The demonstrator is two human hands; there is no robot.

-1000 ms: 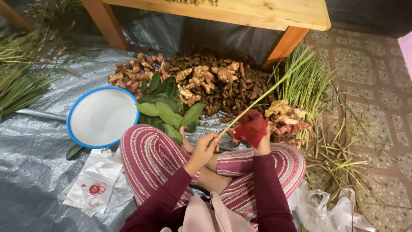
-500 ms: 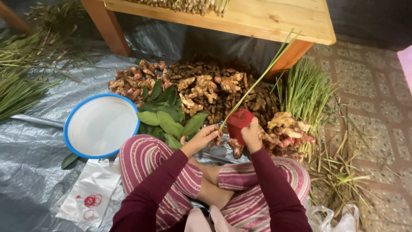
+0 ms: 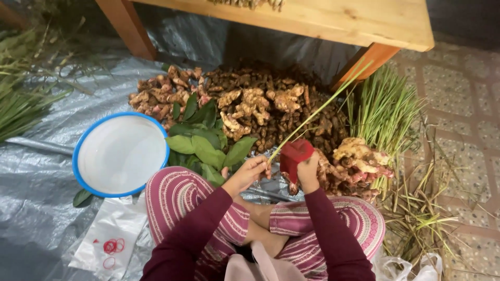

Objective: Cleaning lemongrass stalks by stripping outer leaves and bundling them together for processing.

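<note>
I sit cross-legged on a grey tarp [image 3: 47,177]. My left hand [image 3: 250,171] pinches the lower end of a long green lemongrass stalk [image 3: 323,106] that slants up to the right. My right hand [image 3: 308,171] grips a red tool [image 3: 295,155] against the stalk's base. Just beyond my hands lies a heap of brown roots [image 3: 271,109] and a cluster of green leaves [image 3: 205,140].
A white bowl with a blue rim [image 3: 121,154] sits to my left. A clear bag with red rubber bands [image 3: 110,240] lies by my left knee. Bundled lemongrass [image 3: 383,112] stands to the right, a wooden table [image 3: 333,18] overhead, loose stalks [image 3: 21,99] far left.
Both hands have risen slightly and moved away from my lap with the stalk and red tool. The camera tilted forward, so the table fills more of the top.
</note>
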